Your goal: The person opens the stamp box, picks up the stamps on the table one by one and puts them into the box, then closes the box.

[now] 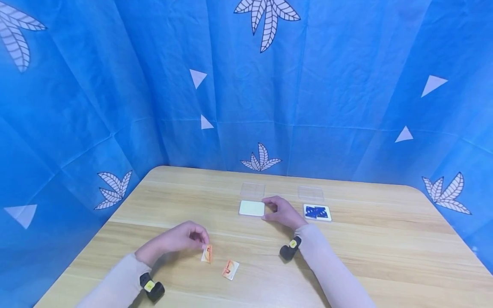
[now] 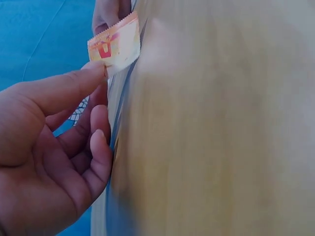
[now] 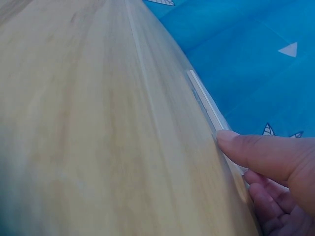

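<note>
My left hand pinches a small orange-and-white sachet between thumb and fingertips, just over the table. Close up in the left wrist view, the sachet has zigzag edges and a red print. A second orange-and-white sachet lies to its right. My right hand grips the right end of a shallow white rectangular box, thumb at the near corner and fingers at the far one. From the right wrist view, the thumb presses against the side of the box, which sits flat on the wood.
Right of my right hand is a like box with dark blue sachets inside. Two clear lids, one on the left and one on the right, lie behind the boxes. A blue patterned curtain hangs beyond the wooden table.
</note>
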Available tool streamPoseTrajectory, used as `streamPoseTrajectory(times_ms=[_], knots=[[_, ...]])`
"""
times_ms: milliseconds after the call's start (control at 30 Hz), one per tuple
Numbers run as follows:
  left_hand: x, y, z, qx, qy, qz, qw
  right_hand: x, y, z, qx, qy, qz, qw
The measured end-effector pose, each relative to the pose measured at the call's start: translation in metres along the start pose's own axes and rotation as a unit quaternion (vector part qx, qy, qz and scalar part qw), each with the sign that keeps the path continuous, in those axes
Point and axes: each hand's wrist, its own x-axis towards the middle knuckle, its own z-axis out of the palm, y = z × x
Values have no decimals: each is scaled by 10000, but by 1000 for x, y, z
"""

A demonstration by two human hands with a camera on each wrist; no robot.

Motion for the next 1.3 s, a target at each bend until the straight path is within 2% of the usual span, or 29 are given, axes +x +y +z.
streamPoseTrajectory(times_ms=[200,400,633,933,1067,1300], knots=[[9,4,-8,-254,55,81,9996,0,-1,0,-24,47,84,10000],[24,7,-13,-369,420,-310,9980,-1,-2,-1,-21,-10,80,10000],[46,10,-15,-447,650,-348,9963,-2,-2,-2,-5,-73,3,10000],[73,16,-15,-520,879,-762,9919,-2,-3,-2,11,-34,22,10000],[87,19,-14,-638,1012,-822,9894,-2,-3,-1,55,-32,5,10000],[116,21,-8,-827,1109,-644,9883,-1,-2,-1,136,-30,51,9999]])
